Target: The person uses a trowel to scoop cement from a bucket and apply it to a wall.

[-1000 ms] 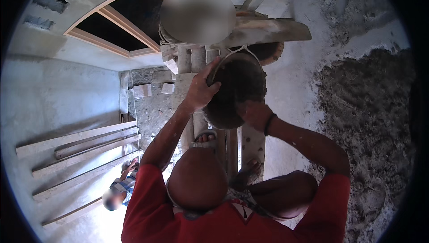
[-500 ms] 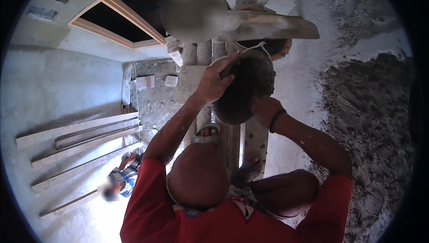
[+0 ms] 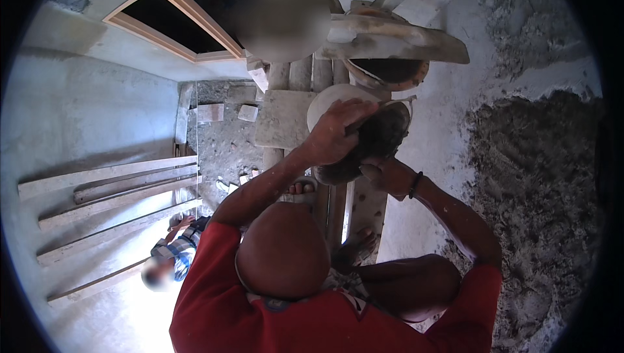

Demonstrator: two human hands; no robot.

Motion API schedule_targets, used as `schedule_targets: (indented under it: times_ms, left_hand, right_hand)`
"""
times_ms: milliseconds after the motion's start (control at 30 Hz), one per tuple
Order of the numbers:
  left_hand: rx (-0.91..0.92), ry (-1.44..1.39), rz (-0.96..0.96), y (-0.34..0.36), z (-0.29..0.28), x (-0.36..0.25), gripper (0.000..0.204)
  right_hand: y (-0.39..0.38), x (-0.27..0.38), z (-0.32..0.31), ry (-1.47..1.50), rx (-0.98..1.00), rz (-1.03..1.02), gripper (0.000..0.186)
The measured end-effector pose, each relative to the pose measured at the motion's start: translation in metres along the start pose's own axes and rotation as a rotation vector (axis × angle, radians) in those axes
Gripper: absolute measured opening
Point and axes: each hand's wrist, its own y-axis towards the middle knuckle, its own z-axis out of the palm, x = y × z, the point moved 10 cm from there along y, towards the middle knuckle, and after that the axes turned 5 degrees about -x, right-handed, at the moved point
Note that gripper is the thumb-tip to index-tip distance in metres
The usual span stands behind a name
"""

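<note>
A dark-mouthed bucket with a thin pale handle is tilted in front of my knees, and its inside looks coated in dark residue. My left hand is closed over its left rim, fingers lying along the edge. On the near right side, my right hand, with a dark band at the wrist, is closed on the rim; its fingertips are partly hidden. Behind my left hand shows a pale round surface, and I cannot tell what it belongs to.
Beyond stands a second round container with dark contents, under a long grey-stained piece. A person's blurred head is beside it. Rough dark mortar spreads at the right. Planks and another person are at the left.
The bucket has tipped and moved slightly nearer and to the right, with both hands on it. The pale round surface and more of the second container now show.
</note>
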Motion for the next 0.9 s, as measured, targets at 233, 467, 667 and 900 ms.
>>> schedule_targets:
  times_ms: [233, 467, 667, 900]
  left_hand:
    - [-0.131, -0.187, -0.291, -0.003, -0.029, 0.033, 0.057]
    - [-0.354, -0.452, -0.501, -0.030, -0.078, 0.089, 0.056]
    - [-0.439, -0.334, -0.461, -0.053, -0.101, 0.105, 0.064]
    - [-0.450, -0.093, -0.386, -0.071, -0.112, 0.083, 0.082]
  right_hand:
    - [0.007, 0.012, 0.011, 0.568, 0.004, -0.091, 0.052]
    - [-0.012, 0.009, 0.025, 1.049, 0.129, 0.073, 0.052]
    - [-0.030, 0.029, -0.013, 1.013, 0.106, -0.009, 0.059]
    - [-0.022, 0.107, -0.098, 0.842, -0.048, -0.029, 0.060]
